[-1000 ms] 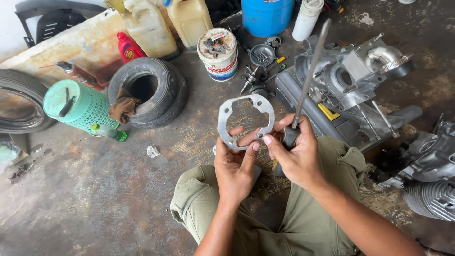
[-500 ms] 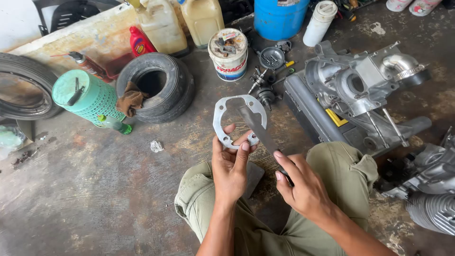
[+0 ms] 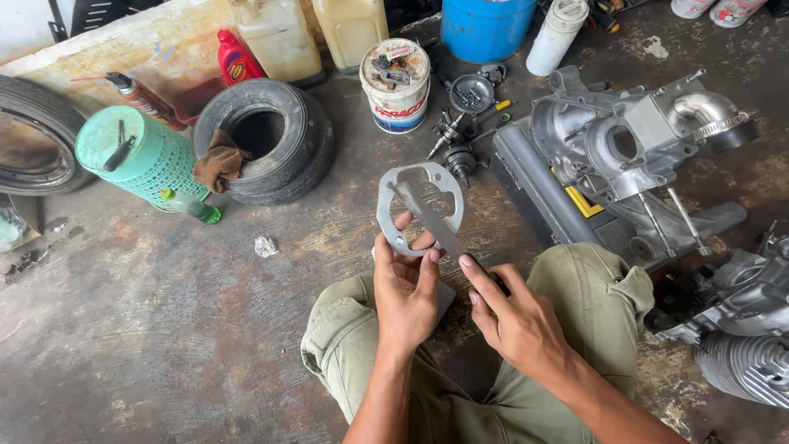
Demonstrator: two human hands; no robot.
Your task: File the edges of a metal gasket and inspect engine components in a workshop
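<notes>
- While seated cross-legged on the concrete floor [image 3: 148, 345], holding a flat grey gasket [image 3: 420, 207] up in front of the knees, above the floor.
- Left hand [image 3: 404, 289]: fingers [image 3: 403, 222] closed on the gasket's lower edge, thumb at the front, fingertips poking through the centre hole.
- Right hand [image 3: 516, 316]: fingers curled around the dark handle of a blade [image 3: 434, 224]; forefinger stretched along it.
- Blade: flat, grey, laid slantwise across the gasket's face, tip near the upper left of the ring, touching it.
- Gasket: roughly round plate with 1 large centre opening and small ears at the corners; held almost face-on to the camera.
- Just beyond the gasket: a white tin [image 3: 395, 84] with small metal parts on its lid, and a scatter of small parts [image 3: 465, 123] on the floor.
- To the right: a grey engine case [image 3: 625, 144] with a chrome elbow pipe, lying on a dark block; near the right knee.
- Far right edge: a finned cylinder [image 3: 744, 366], partly cut off.
- To the left: a small tyre [image 3: 271, 140] lying flat with a brown rag [image 3: 218, 163] over its rim; beside it a green basket [image 3: 140, 156] turned upside down, and a green bottle [image 3: 191, 205] lying at its foot.
- Left edge: part of a bigger tyre [image 3: 37, 148].
- At the back: 2 pale jerrycans [image 3: 312, 33], a red bottle [image 3: 237, 57], a blue drum [image 3: 485, 29] and a white bottle [image 3: 557, 34].
- Olive trousers [image 3: 592, 296] on both legs.
</notes>
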